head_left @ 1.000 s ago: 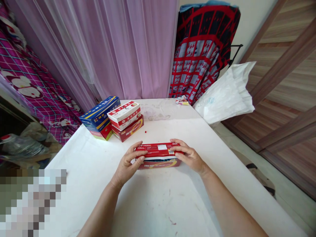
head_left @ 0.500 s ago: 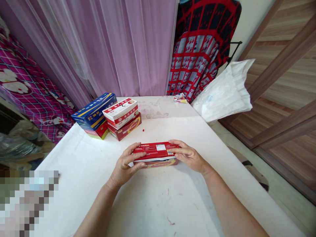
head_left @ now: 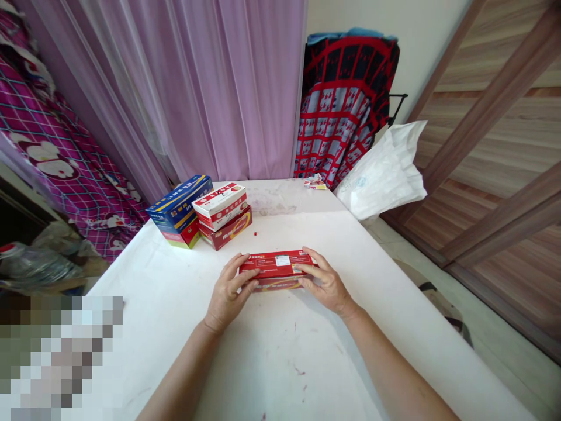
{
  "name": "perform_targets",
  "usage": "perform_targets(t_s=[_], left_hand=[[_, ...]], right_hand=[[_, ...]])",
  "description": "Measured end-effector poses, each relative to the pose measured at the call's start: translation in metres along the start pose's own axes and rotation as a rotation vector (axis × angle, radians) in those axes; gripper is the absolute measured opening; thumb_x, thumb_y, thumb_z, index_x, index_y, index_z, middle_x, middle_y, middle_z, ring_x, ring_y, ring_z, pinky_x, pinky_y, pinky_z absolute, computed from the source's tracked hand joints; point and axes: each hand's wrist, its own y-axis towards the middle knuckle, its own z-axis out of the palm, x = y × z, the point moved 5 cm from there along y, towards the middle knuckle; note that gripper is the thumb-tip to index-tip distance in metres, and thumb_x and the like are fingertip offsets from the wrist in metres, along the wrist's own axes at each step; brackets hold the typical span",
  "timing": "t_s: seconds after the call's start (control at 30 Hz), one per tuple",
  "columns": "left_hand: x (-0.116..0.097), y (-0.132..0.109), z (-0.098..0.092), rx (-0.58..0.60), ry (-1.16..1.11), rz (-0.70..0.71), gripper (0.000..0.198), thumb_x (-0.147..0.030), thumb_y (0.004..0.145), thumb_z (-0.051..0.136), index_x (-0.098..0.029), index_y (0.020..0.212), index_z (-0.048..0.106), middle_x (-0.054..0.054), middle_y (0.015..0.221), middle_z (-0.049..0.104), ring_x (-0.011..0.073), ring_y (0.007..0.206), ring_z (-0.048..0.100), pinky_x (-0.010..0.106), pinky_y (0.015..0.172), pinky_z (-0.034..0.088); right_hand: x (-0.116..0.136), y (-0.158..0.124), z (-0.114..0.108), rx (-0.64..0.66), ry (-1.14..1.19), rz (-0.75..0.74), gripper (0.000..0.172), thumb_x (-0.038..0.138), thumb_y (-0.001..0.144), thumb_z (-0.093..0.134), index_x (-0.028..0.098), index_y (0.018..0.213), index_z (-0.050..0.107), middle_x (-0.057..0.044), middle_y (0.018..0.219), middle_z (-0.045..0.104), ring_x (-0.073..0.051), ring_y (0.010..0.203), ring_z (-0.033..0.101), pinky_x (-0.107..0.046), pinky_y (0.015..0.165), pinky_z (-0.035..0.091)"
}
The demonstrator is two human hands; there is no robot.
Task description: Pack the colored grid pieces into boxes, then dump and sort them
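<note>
A red cardboard box [head_left: 276,270] with a white label on its top lies lengthwise on the white table in front of me. At its left end is my left hand [head_left: 230,289], fingers bent over the top and thumb against the front side. My right hand [head_left: 326,283] grips the right end, its fingers across the top and its thumb at the front face. The lid lies flat on the box, and what is inside is hidden.
Back left on the table [head_left: 350,263] are blue boxes [head_left: 179,204], a white-and-red box [head_left: 220,206] and a dark red box [head_left: 230,229]. A tiny red scrap [head_left: 255,234] lies nearby. Crumpled wrappers [head_left: 315,182] and a white bag [head_left: 381,175] are at the far right.
The lid's front edge, which stood slightly raised with a gap below it, is now down against the box. My right thumb has come onto the front face. The camera view has shifted a little.
</note>
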Motion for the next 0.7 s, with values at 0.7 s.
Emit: perform_targets(t_s=[0.7], left_hand=[[-0.031,0.01,0.021,0.15,0.337,0.144,0.027,-0.027,0.087,0.06,-0.035,0.112,0.07,0.007,0.135,0.059,0.0317,0.133,0.045,0.059,0.112,0.026]], right_hand=[[0.005,0.001,0.019,-0.138,-0.317,-0.187,0.033,0.031,0.084,0.065,0.028,0.117,0.069,-0.01,0.147,0.041,-0.031,0.131,0.045,-0.052,0.106,0.042]])
